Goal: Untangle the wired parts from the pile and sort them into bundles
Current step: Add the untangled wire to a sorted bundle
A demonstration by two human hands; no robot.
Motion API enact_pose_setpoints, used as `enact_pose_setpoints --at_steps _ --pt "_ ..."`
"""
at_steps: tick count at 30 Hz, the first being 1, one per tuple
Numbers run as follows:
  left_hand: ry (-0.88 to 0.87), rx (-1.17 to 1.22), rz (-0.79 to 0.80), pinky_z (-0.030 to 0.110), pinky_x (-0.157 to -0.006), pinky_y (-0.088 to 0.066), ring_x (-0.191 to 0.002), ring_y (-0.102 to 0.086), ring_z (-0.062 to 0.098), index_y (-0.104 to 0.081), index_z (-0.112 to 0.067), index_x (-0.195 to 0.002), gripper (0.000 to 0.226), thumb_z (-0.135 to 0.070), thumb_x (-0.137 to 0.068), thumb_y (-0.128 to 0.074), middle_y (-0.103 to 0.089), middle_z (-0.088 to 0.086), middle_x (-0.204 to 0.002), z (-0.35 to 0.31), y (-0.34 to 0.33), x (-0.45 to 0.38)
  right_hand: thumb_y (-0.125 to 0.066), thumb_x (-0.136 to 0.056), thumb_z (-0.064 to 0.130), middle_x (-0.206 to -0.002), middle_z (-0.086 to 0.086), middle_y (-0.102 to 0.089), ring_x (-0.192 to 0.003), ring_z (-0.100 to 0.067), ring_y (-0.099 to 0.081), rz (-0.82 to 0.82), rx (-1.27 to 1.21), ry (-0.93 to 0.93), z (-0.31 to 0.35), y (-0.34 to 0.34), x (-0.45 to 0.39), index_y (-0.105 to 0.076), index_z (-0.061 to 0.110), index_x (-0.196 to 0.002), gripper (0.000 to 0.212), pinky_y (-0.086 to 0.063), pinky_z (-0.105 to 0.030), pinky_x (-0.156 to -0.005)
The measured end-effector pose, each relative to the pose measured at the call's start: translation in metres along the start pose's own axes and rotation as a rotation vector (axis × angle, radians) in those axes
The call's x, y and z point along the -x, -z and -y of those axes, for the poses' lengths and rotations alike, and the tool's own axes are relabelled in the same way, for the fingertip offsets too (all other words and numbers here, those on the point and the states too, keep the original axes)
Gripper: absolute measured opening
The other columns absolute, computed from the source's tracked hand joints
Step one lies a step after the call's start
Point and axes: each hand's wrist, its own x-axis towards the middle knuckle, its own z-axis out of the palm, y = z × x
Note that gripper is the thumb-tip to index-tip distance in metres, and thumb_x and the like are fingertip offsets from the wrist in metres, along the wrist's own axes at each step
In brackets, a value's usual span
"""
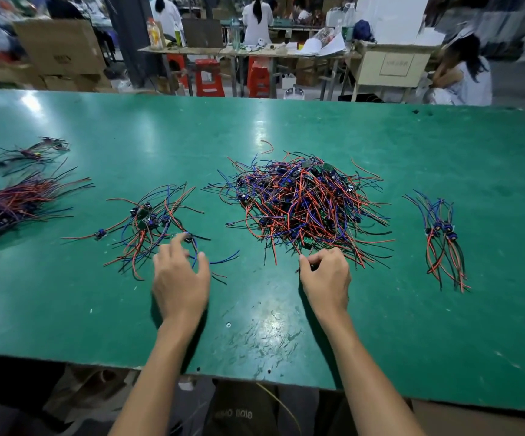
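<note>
You're mid-sort: the big pile sits center frame on the green bench. Your right hand, fingers curled, pinches wire ends at the pile's lower edge, so next comes a slow pull, I'd guess. Your left hand is spread open, fingertips touching the loose bundle left of center.

We saw a scuffed green surface. Beyond it stood red plastic stools, stacked cardboard boxes, a cluttered worktable with bottles, and seated people in white coats.
</note>
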Motion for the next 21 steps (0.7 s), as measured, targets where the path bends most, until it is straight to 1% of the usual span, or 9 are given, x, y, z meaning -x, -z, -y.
enact_pose_setpoints --at_steps 3,6,8,10,12,14,16,19,21 --pt "-0.251 0.024 0.082 0.039 -0.088 -0.041 -0.105 -0.052 0.026 -0.066 -0.018 -0.119 0.031 -0.023 -0.089 -0.069 -0.058 0.006 -0.111 -0.032 -0.014 0.023 -0.069 -0.095 0.023 -0.096 -0.003 -0.055 -0.088 -0.024 -0.059 0.020 -0.005 0.153 -0.006 0.009 0.003 -0.070 0.011 -0.087 0.015 -0.039 -0.032 -0.077" --pt "-0.454 0.005 0.201 0.037 -0.096 -0.034 -0.123 -0.047 0.025 -0.065 -0.023 -0.127 0.037 -0.026 -0.091 -0.068 -0.052 0.007 -0.135 -0.059 -0.032 0.044 -0.073 -0.092 0.023 -0.100 -0.002 -0.059 -0.097 -0.023 -0.059 -0.157 0.220 0.479 -0.018 0.020 0.008 -0.069 0.015 -0.088 0.010 -0.037 -0.037 -0.082" --pt "-0.513 0.007 0.292 0.039 -0.104 -0.027 -0.136 -0.033 0.023 -0.057 -0.029 -0.139 0.044 -0.031 -0.096 -0.062 -0.037 0.007 -0.154 -0.073 -0.044 0.052 -0.069 -0.092 0.027 -0.112 -0.002 -0.061 -0.113 -0.024 -0.058 -0.264 0.315 0.590 -0.024 0.027 0.009 -0.068 0.021 -0.088 0.008 -0.031 -0.038 -0.090" --pt "-0.534 -0.018 0.359 0.040 -0.108 -0.021 -0.143 -0.023 0.021 -0.048 -0.035 -0.146 0.046 -0.037 -0.100 -0.055 -0.022 0.005 -0.163 -0.080 -0.054 0.054 -0.065 -0.093 0.028 -0.126 0.000 -0.060 -0.128 -0.020 -0.052 -0.336 0.345 0.675 -0.027 0.031 0.009 -0.066 0.025 -0.090 0.005 -0.026 -0.040 -0.096" --pt "-0.544 -0.039 0.398 0.039 -0.108 -0.019 -0.145 -0.023 0.020 -0.047 -0.036 -0.145 0.042 -0.038 -0.103 -0.048 -0.021 0.002 -0.165 -0.085 -0.061 0.053 -0.064 -0.097 0.026 -0.127 0.002 -0.061 -0.128 -0.017 -0.054 -0.413 0.362 0.804 -0.032 0.034 0.006 -0.064 0.024 -0.093 0.005 -0.026 -0.039 -0.098" --pt "-0.543 -0.013 0.393 0.037 -0.105 -0.019 -0.143 -0.029 0.017 -0.055 -0.033 -0.135 0.032 -0.036 -0.105 -0.046 -0.032 -0.003 -0.160 -0.086 -0.064 0.052 -0.062 -0.100 0.026 -0.117 0.001 -0.066 -0.113 -0.018 -0.061 -0.436 0.311 0.901 -0.037 0.038 0.003 -0.066 0.019 -0.093 0.011 -0.034 -0.036 -0.092" --pt "-0.538 0.033 0.356 0.033 -0.099 -0.020 -0.136 -0.039 0.012 -0.060 -0.031 -0.121 0.021 -0.033 -0.105 -0.046 -0.049 -0.010 -0.145 -0.084 -0.064 0.050 -0.053 -0.104 0.027 -0.104 -0.004 -0.067 -0.094 -0.019 -0.063 -0.404 0.132 0.897 -0.039 0.041 0.002 -0.062 0.012 -0.095 0.019 -0.041 -0.034 -0.079" --pt "-0.505 0.117 0.301 0.030 -0.093 -0.021 -0.115 -0.055 0.012 -0.063 -0.028 -0.106 0.015 -0.029 -0.105 -0.048 -0.064 -0.013 -0.109 -0.082 -0.060 0.049 -0.036 -0.109 0.029 -0.093 -0.006 -0.068 -0.073 -0.022 -0.056 -0.475 -0.064 0.733 -0.038 0.042 0.004 -0.050 0.012 -0.095 0.026 -0.041 -0.035 -0.067" --pt "-0.519 0.148 0.247 0.032 -0.091 -0.022 -0.107 -0.059 0.014 -0.065 -0.023 -0.099 0.012 -0.027 -0.103 -0.054 -0.067 -0.012 -0.098 -0.082 -0.058 0.051 -0.038 -0.108 0.028 -0.087 -0.005 -0.069 -0.065 -0.029 -0.054 -0.501 -0.091 0.558 -0.036 0.044 0.005 -0.051 0.010 -0.091 0.028 -0.039 -0.037 -0.065"
